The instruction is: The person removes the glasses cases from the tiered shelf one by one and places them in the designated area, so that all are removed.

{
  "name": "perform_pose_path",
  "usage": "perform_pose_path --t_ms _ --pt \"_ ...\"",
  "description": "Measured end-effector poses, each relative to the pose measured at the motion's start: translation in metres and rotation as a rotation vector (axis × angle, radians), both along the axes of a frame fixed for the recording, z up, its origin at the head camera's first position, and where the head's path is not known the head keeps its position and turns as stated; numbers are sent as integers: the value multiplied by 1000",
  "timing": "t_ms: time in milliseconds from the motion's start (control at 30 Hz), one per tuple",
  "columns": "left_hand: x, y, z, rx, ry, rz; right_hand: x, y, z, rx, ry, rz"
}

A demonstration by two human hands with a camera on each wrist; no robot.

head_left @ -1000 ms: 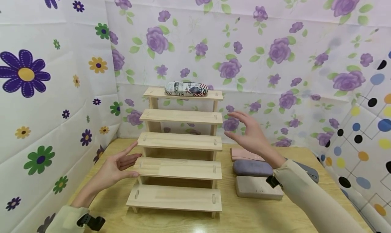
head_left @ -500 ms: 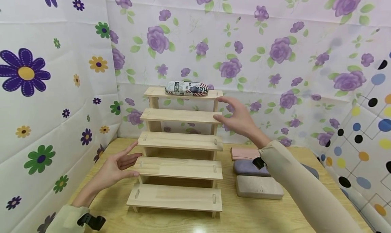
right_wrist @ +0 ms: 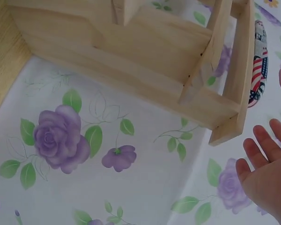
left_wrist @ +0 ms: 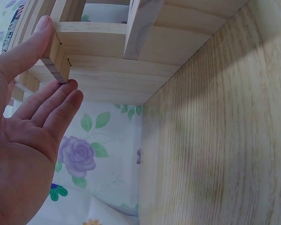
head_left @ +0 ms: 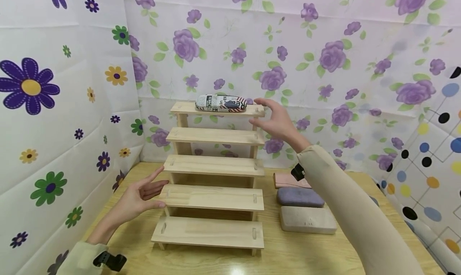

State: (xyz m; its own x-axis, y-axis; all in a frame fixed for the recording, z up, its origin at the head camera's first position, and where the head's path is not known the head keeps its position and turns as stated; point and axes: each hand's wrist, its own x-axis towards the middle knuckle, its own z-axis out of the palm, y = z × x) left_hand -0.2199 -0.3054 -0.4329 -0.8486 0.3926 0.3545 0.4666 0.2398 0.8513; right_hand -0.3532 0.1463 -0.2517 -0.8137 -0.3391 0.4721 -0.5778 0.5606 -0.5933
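A stepped wooden display rack (head_left: pixel 212 165) of several light shelves stands on the wooden table. On its top shelf lies a rounded glasses case (head_left: pixel 221 103) in newsprint and flag pattern, its red-striped end visible in the right wrist view. My left hand (head_left: pixel 135 198) holds the left end of the second-lowest shelf, thumb at the front corner and fingers at the back; the left wrist view has the board end between them. Beside the top shelf's right end is my right hand (head_left: pixel 275 119), fingers spread and thumb apart, with nothing between them. The case lies just left of its fingertips.
Right of the rack lie a pink case (head_left: pixel 288 180), a blue-purple glasses case (head_left: pixel 299 197) and a beige case (head_left: pixel 307 219). Behind my right sleeve, a bit of a grey-blue case (head_left: pixel 374 201) shows. Flower-patterned cloth walls (head_left: pixel 216 35) stand behind and at the left.
My right hand has moved up and left, from beside the second shelf from the top to the top shelf's right end. The left hand keeps its place on the rack.
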Motion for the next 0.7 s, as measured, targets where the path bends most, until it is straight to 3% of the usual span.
perform_pose_path --t_ms 400,700 --pt "2 -1 1 -10 6 6 -26 -16 17 64 -139 50" --pt "0 0 0 -7 -6 3 -40 -34 32 114 -161 82"
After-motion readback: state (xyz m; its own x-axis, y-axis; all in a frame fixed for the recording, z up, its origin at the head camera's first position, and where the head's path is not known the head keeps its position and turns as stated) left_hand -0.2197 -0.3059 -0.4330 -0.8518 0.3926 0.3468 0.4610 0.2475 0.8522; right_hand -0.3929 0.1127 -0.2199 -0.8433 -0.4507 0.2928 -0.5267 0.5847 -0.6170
